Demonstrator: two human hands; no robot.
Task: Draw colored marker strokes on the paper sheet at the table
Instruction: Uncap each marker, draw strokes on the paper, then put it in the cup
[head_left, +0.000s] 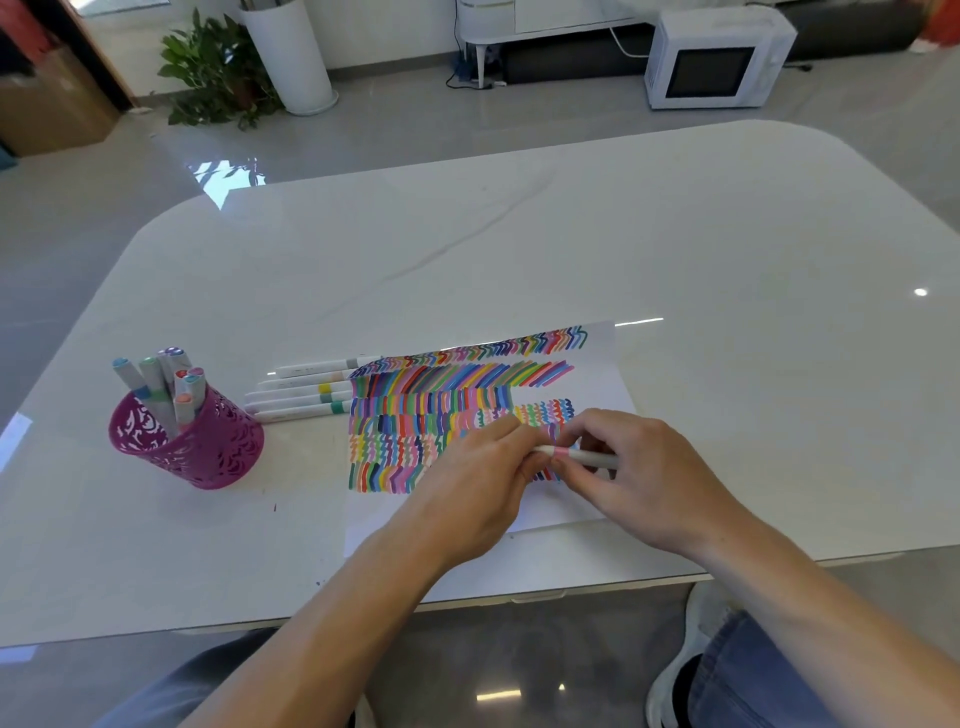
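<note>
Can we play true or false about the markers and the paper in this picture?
1. Both hands hold one marker. True: the left hand and the right hand grip a pink-banded marker over the paper sheet.
2. The pen cup is blue. False: the pen cup is magenta.
3. The paper sheet is blank. False: rows of coloured strokes cover much of it.
4. Some markers lie on the table beside the paper sheet. True: the loose markers lie in a row on the table, at the sheet's left edge.
5. The pen cup is empty. False: capped markers stand in it.
</note>
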